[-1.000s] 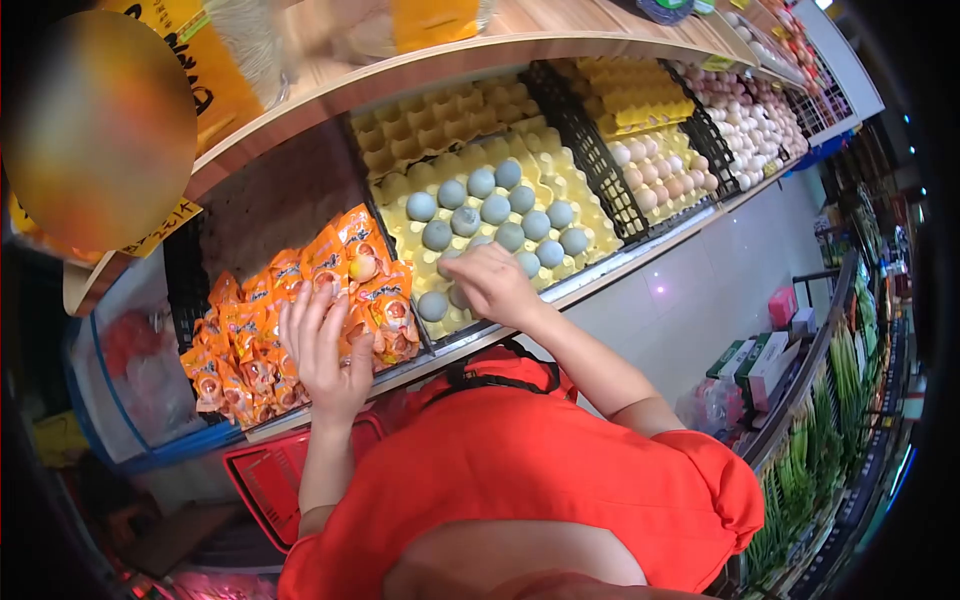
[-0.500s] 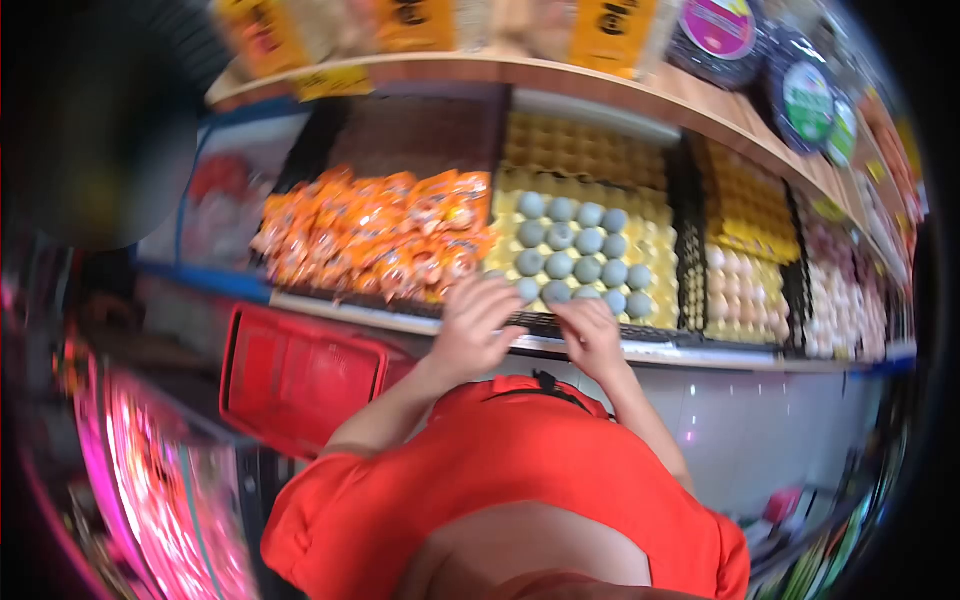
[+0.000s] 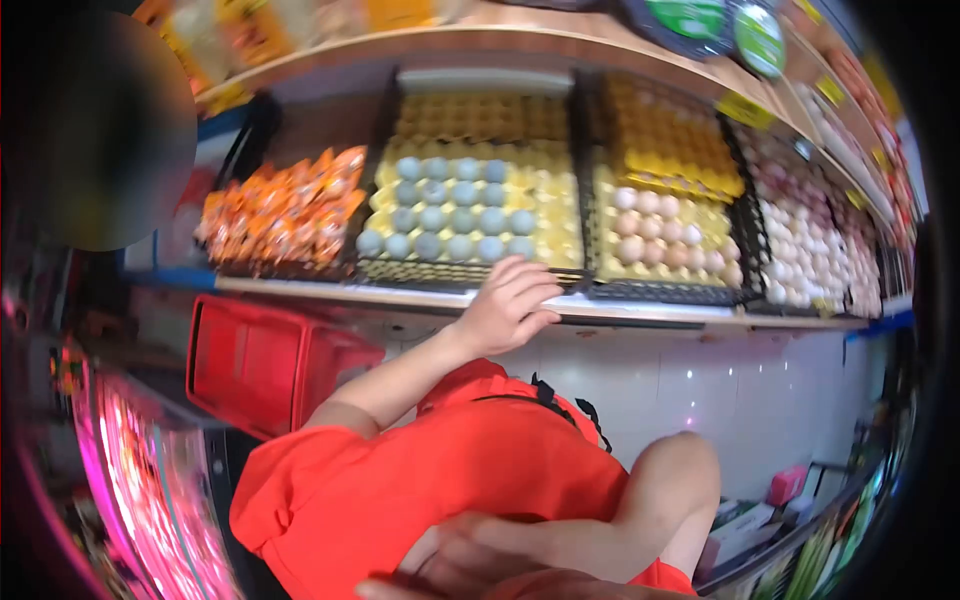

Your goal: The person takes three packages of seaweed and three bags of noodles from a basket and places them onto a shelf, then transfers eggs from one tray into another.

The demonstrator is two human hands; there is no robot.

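Along the worktop (image 3: 400, 294), a yellow tray (image 3: 556, 215) sits at twelve o'clock. The left hand (image 3: 510, 305) is loosely spread near its front; the right hand (image 3: 465, 555), seemingly at six, is too blurred to tell. Bluish eggs (image 3: 463, 193) sit in the tray.

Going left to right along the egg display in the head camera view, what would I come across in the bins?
Orange packets, blue-grey eggs, light brown eggs, then white eggs.

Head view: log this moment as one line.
left hand: open, near front edge of egg tray | right hand: at chest, grip unclear | orange packets: left of egg tray
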